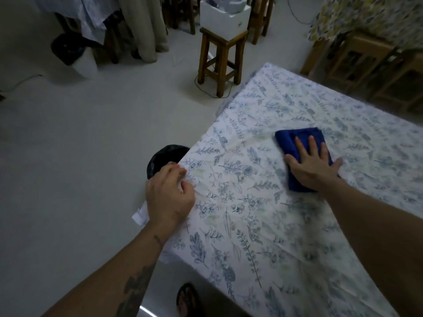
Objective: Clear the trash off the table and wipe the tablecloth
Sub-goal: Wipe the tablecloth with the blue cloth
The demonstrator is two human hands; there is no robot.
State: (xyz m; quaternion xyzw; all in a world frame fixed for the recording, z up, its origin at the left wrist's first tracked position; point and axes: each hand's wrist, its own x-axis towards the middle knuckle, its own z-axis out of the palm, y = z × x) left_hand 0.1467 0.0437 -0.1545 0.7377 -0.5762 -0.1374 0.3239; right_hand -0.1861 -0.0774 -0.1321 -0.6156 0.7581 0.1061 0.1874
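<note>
A white tablecloth [286, 225] printed with blue leaves covers the table on the right. A folded blue cloth [297, 140] lies on it, and my right hand [313, 165] presses flat on top with fingers spread. My left hand [169, 195] pinches the tablecloth at the table's left edge, bunching the fabric. A black-lined trash bin [164, 156] stands on the floor just beyond that edge, partly hidden by the table and my left hand.
A wooden stool [219, 62] carrying a white box [224, 17] stands past the table's far corner, with a cable on the floor by it. Wooden furniture [366, 65] sits at the back right. Hanging clothes and another bin [73, 53] are at the back left. My foot [187, 300] shows below.
</note>
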